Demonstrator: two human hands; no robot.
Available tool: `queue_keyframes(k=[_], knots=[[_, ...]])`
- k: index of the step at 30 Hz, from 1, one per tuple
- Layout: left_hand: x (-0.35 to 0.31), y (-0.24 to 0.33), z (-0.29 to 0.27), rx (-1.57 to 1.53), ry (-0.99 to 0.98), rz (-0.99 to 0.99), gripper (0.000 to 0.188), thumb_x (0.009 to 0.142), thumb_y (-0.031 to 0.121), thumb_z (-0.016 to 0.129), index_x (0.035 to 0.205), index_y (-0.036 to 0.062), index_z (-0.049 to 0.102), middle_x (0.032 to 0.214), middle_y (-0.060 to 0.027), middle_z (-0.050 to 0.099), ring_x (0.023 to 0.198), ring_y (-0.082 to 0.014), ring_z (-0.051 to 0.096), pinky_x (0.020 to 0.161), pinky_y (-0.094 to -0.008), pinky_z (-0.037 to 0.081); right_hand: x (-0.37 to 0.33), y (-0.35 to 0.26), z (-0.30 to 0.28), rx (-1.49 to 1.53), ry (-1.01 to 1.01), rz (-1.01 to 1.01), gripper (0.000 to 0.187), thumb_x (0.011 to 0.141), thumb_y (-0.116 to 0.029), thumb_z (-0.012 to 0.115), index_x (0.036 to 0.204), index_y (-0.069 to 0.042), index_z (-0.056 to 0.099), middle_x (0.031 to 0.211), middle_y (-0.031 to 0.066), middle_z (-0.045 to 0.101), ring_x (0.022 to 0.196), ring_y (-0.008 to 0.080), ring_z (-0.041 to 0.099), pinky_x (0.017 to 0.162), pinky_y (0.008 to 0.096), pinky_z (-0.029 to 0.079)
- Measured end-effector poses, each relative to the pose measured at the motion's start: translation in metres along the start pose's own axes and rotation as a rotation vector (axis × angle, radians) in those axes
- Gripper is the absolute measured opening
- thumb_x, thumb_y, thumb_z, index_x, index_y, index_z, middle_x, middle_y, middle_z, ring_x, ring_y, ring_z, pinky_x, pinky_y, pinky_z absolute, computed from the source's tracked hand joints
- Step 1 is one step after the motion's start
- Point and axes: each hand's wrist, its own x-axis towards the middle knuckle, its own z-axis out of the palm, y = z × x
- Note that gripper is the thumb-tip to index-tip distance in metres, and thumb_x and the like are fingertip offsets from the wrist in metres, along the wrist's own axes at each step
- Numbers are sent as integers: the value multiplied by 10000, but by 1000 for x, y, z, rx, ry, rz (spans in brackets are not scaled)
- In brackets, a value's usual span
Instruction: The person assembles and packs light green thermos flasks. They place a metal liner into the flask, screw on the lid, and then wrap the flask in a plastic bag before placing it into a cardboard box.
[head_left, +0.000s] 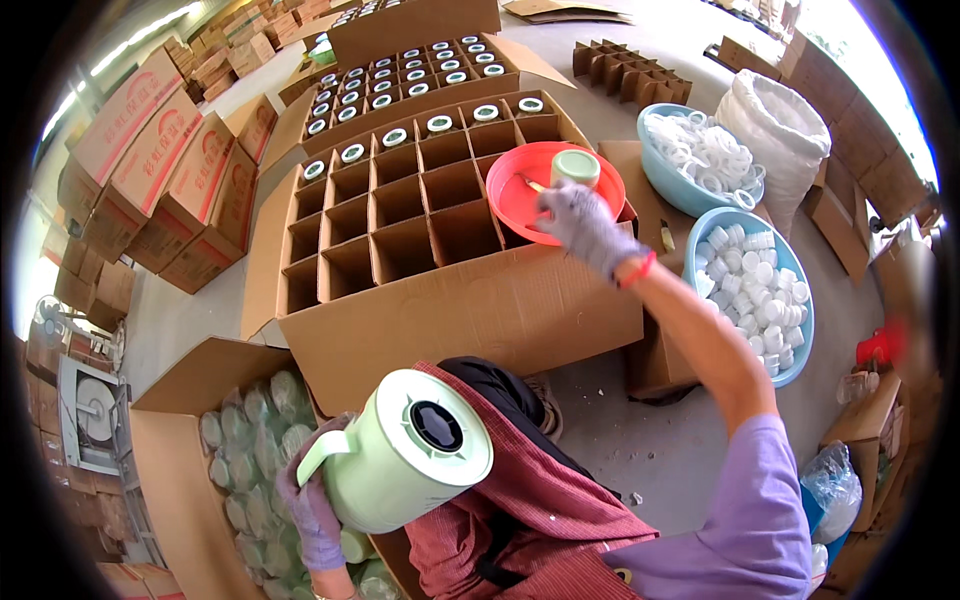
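Note:
My gloved left hand grips a pale green vacuum jug by its handle side. The jug lies tilted over my lap, with a round end showing a black disc in its middle. My gloved right hand is over a red plastic basin, fingers closed at the end of a thin stick-like tool with a dark tip. Beside those fingers stands a pale green cup-shaped container in the basin. The basin rests on a divided cardboard box, whose far cells hold several jugs with pale green rims.
An open carton of plastic-wrapped jugs stands at lower left. To the right, one blue basin holds white rings; another holds white caps. A white sack, loose dividers and stacked cartons stand around.

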Motion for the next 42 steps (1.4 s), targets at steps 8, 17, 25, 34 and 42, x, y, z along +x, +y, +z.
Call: queue_keyframes(k=[8, 17, 25, 34, 42], knots=[[7, -29, -11, 614, 5, 142, 313, 945, 156, 523, 1188, 55, 692, 1154, -142, 666, 1084, -279, 602, 951, -379, 465, 39, 56, 26, -25, -379, 49, 517, 795, -130, 605, 1281, 45, 576, 820, 177, 713, 710, 272, 683, 636, 393, 531], [41, -44, -12, 91, -196, -171, 247, 976, 208, 544, 1138, 85, 683, 1031, -105, 717, 946, -232, 678, 834, -348, 521, -42, -22, -45, 2067, -80, 403, 180, 931, -214, 619, 973, -39, 607, 1036, 97, 654, 948, 236, 668, 853, 398, 559], [55, 3, 20, -197, -393, -347, 388, 991, 370, 585, 1054, 3, 695, 940, -71, 728, 828, -132, 694, 722, -288, 544, -83, -153, -36, 493, 57, -1192, 208, 770, -195, 728, 961, -172, 650, 1162, 52, 566, 1142, 248, 550, 976, 541, 435], [54, -22, 4, 642, -483, 658, 242, 967, 242, 632, 1056, 25, 689, 888, -63, 724, 774, -168, 682, 692, -315, 526, -114, -164, -29, 692, -238, -1005, 239, 810, -191, 708, 965, -81, 565, 934, 114, 547, 758, 318, 617, 676, 421, 526], [-47, -49, 17, 103, 223, -61, 291, 1002, 188, 574, 1171, -24, 680, 1097, -101, 706, 927, -151, 645, 817, -278, 502, -115, -161, -28, 872, -549, -384, 336, 911, -310, 700, 1074, -30, 611, 836, 197, 660, 785, 367, 660, 696, 425, 510]])
